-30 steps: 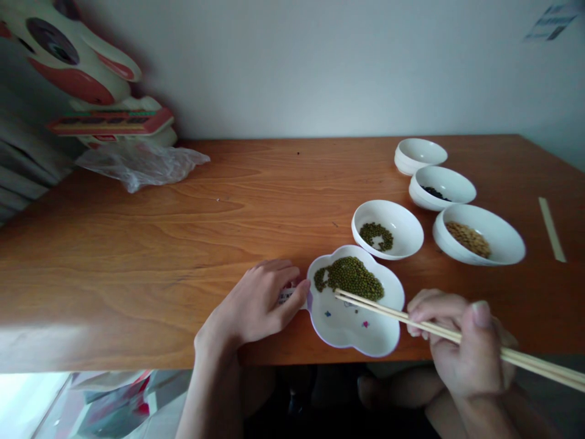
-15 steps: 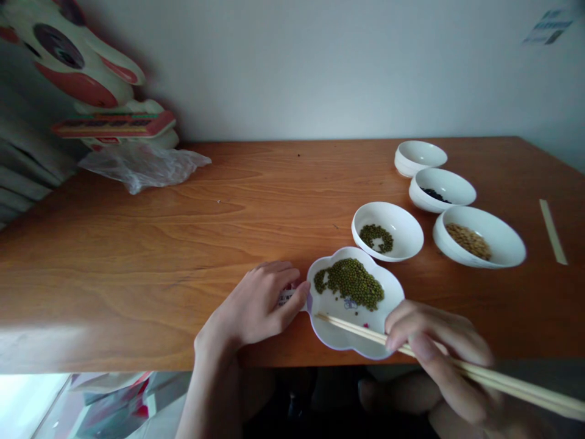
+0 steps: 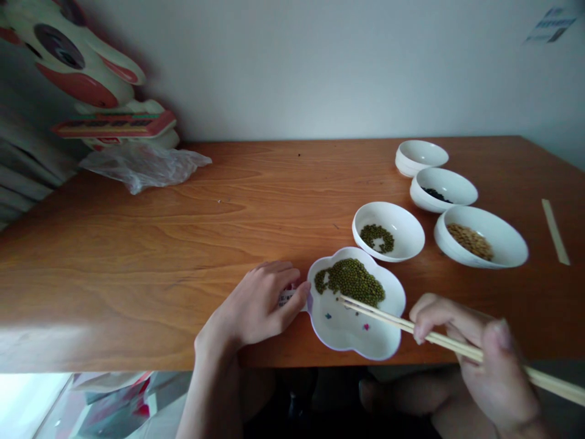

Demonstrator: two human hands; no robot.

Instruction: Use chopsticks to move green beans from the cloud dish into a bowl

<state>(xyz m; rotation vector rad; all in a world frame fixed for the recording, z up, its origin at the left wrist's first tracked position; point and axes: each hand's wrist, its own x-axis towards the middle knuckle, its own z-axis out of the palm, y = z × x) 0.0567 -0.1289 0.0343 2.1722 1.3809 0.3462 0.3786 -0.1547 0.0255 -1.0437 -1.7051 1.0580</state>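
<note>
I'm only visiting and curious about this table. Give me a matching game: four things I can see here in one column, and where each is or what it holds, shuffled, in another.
Things:
1. flower-shaped dish
2. largest round bowl
3. farthest bowl
4. chopsticks

Place or contents:
A. held in the right hand
B. nothing visible inside
C. heap of green beans, next to the left hand
D. tan beans

Pairs: 1-C, 2-D, 3-B, 4-A.
</note>
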